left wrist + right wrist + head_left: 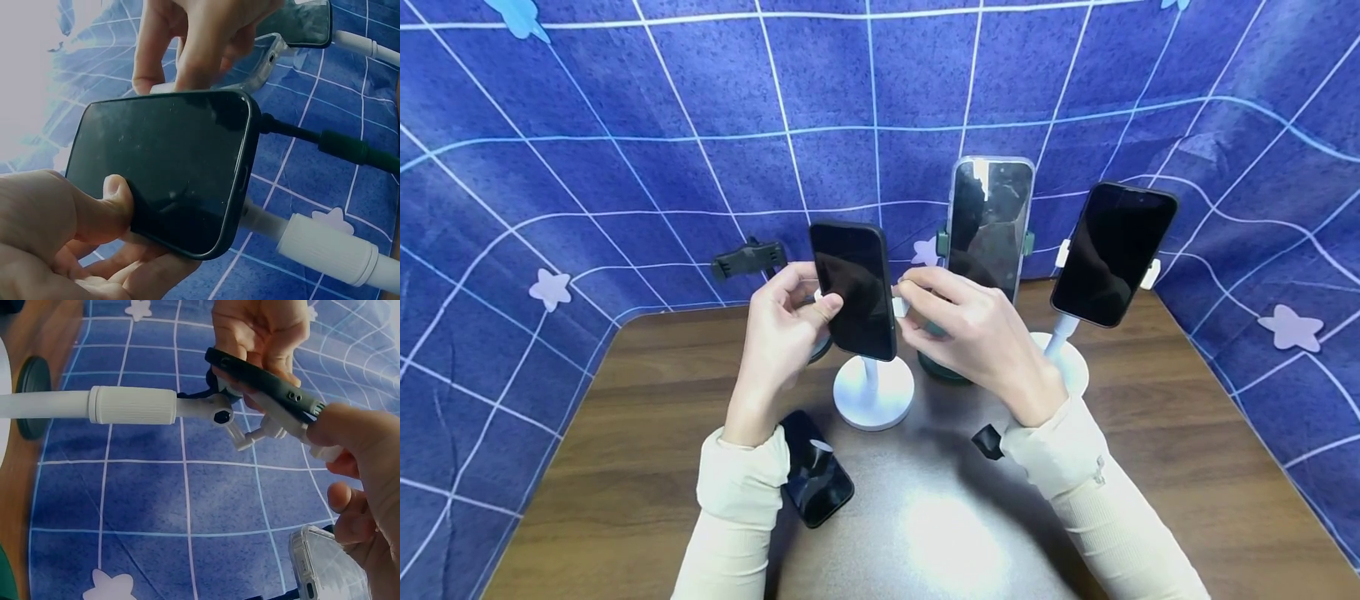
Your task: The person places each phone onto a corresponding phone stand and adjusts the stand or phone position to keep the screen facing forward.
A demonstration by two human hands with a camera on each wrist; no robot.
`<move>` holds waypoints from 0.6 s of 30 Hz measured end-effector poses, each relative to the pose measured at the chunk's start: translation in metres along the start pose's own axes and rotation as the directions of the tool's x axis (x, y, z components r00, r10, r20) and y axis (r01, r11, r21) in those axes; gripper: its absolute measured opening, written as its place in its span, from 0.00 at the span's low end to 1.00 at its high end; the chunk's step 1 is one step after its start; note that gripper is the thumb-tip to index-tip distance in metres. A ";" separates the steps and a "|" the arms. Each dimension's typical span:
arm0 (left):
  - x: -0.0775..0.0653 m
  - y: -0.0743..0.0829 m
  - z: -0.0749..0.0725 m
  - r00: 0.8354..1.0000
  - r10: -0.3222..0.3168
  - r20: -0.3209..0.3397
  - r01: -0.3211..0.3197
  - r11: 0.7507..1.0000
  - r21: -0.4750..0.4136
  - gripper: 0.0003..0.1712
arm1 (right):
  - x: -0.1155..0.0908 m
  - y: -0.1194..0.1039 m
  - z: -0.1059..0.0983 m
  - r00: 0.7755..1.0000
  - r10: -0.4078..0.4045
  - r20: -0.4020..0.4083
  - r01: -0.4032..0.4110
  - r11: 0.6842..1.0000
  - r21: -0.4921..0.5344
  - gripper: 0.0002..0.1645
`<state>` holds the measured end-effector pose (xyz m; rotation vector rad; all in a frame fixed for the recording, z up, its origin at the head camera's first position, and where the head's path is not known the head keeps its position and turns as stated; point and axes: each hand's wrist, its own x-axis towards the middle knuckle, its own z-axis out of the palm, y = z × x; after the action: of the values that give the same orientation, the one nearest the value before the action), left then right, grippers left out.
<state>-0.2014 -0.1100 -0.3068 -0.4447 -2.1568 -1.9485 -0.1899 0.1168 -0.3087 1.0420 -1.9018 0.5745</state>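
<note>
A black phone is tilted upright over a white phone stand. On its left edge my left hand grips it, thumb pressed on the screen and fingers behind. At the opposite edge, my right hand pinches the stand's white clamp between thumb and fingers. From the right wrist view, the phone's side edge lies along the white holder, with a slanted gap between them. The stand's ribbed white pole runs down from the jointed arm behind the phone.
Another phone lies on the wooden table by the left sleeve. A small black piece is near the right cuff. Behind stand a clear-cased phone in a green holder, a phone on a white stand, and a black holder.
</note>
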 end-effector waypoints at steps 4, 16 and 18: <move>-0.004 0.000 0.001 0.999 0.035 -0.029 -0.033 0.998 0.048 0.16 | -0.004 -0.003 0.000 0.998 0.056 0.023 -0.057 0.998 0.019 0.17; -0.010 -0.003 0.009 0.982 0.172 -0.074 -0.169 0.984 0.052 0.17 | -0.012 -0.026 0.020 0.886 0.450 0.116 -0.464 0.844 0.269 0.32; -0.011 -0.004 0.012 0.976 0.195 -0.093 -0.191 0.980 0.047 0.17 | -0.014 -0.030 0.025 0.847 0.516 0.127 -0.526 0.780 0.339 0.32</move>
<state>-0.1920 -0.0997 -0.3156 -0.5201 -2.0053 -1.7849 -0.1729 0.0888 -0.3343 0.7234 -2.1666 1.2794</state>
